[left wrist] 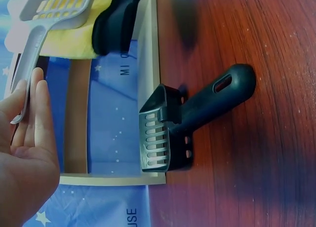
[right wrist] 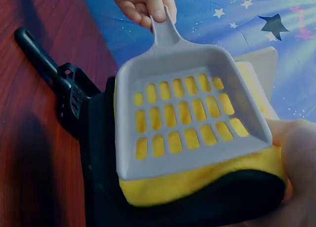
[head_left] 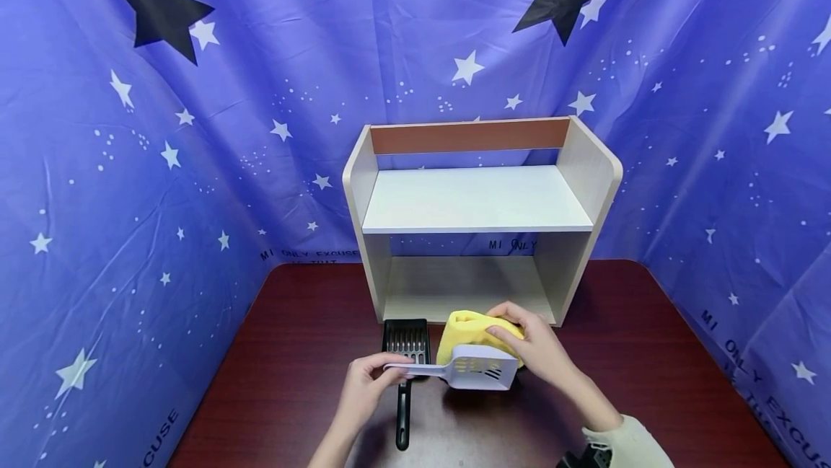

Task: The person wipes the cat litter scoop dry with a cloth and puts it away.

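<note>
My left hand (head_left: pixel 363 389) pinches the handle of a pale grey litter scoop (head_left: pixel 483 367), which has rows of slots in its pan. My right hand (head_left: pixel 535 345) grips a folded yellow cloth (head_left: pixel 467 327) behind the scoop. Through the slots, yellow shows in the right wrist view, with the scoop (right wrist: pixel 133 69) lying close against the cloth (right wrist: pixel 163 187). A black layer (right wrist: pixel 98 158) lies along the cloth's underside; whether it is part of the cloth I cannot tell. On the table, a black litter scoop (left wrist: pixel 170 123) lies with its handle toward me.
A two-tier wooden shelf (head_left: pixel 477 201) with a white upper board stands at the back of the dark red table (head_left: pixel 311 338). Blue star-printed curtains (head_left: pixel 279 93) surround the table at the back and both sides.
</note>
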Action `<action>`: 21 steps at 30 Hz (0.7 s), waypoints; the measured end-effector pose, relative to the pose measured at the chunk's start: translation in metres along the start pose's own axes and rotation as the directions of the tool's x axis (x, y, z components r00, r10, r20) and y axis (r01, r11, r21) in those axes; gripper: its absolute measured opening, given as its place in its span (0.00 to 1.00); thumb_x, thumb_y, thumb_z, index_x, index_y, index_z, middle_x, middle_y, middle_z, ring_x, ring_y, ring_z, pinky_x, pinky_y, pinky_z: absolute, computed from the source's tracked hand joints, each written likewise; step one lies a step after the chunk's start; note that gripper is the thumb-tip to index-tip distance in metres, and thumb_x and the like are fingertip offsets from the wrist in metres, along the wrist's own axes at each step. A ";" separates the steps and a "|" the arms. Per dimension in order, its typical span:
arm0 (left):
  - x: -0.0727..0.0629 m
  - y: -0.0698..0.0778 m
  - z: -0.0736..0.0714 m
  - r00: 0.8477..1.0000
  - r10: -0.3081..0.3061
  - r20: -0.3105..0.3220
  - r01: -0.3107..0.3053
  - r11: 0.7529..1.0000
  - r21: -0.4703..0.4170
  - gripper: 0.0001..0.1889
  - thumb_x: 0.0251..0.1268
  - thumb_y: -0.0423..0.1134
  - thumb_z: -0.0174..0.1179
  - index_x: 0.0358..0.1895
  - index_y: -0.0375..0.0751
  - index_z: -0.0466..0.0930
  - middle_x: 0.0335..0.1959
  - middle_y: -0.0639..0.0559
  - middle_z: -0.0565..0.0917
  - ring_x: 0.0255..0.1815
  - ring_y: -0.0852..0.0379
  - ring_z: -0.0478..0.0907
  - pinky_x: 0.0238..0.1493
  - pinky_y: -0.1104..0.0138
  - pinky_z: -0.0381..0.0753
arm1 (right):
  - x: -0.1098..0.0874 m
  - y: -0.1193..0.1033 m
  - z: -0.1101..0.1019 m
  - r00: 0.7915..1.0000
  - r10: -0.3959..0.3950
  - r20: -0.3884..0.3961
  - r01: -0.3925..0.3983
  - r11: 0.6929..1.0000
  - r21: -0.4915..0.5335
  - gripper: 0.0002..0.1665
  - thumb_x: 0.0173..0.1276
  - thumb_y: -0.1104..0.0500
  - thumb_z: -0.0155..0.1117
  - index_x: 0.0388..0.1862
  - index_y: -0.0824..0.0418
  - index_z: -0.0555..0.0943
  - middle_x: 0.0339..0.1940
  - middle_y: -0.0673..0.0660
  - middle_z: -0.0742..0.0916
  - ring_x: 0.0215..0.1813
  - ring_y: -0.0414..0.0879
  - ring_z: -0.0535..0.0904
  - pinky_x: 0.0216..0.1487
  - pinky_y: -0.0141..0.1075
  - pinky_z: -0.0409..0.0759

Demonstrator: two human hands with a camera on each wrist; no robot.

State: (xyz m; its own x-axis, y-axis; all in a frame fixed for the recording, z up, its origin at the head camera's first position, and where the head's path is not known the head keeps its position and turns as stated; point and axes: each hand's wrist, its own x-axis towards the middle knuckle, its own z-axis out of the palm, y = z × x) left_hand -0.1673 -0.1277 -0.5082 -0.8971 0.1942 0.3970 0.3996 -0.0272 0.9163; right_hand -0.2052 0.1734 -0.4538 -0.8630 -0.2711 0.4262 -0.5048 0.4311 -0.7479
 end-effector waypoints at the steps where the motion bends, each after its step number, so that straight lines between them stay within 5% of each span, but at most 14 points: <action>1: 0.000 0.000 0.001 1.000 -0.013 -0.003 0.013 1.000 0.006 0.10 0.64 0.26 0.62 0.42 0.18 0.82 0.36 0.28 0.87 0.33 0.70 0.86 0.36 0.69 0.88 | 0.000 -0.001 0.001 0.999 -0.001 0.034 0.000 1.000 0.024 0.05 0.68 0.61 0.67 0.42 0.55 0.82 0.32 0.50 0.87 0.32 0.31 0.76 0.32 0.28 0.76; 6: 0.001 0.003 0.003 0.995 -0.097 -0.035 0.099 0.994 0.049 0.10 0.64 0.27 0.62 0.42 0.19 0.83 0.36 0.25 0.86 0.32 0.71 0.85 0.36 0.67 0.88 | -0.001 -0.001 0.000 0.977 -0.004 0.213 -0.022 0.992 0.123 0.06 0.73 0.61 0.61 0.46 0.56 0.80 0.34 0.50 0.86 0.34 0.32 0.78 0.35 0.29 0.78; 10: 0.001 0.004 0.004 0.992 -0.107 -0.073 0.113 0.991 0.078 0.08 0.63 0.26 0.63 0.41 0.22 0.84 0.35 0.28 0.87 0.31 0.70 0.84 0.35 0.66 0.88 | -0.002 0.001 -0.004 0.952 -0.024 0.307 -0.019 0.991 0.136 0.09 0.75 0.60 0.58 0.50 0.53 0.81 0.38 0.52 0.87 0.35 0.33 0.79 0.34 0.30 0.80; 21: 0.003 0.008 0.006 0.979 -0.131 -0.157 0.145 0.987 0.076 0.06 0.61 0.25 0.64 0.39 0.26 0.86 0.35 0.31 0.88 0.30 0.68 0.85 0.35 0.68 0.88 | -0.004 0.004 -0.011 0.936 -0.047 0.349 -0.003 0.990 0.141 0.12 0.76 0.61 0.57 0.53 0.53 0.82 0.42 0.55 0.88 0.36 0.33 0.81 0.33 0.32 0.83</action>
State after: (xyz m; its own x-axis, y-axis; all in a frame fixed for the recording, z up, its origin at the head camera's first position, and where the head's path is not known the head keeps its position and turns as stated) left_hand -0.1659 -0.1214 -0.5004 -0.9602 0.0401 0.2765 0.2788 0.0753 0.9574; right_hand -0.2033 0.1853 -0.4530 -0.7775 -0.5744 0.2559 -0.4941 0.3063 -0.8137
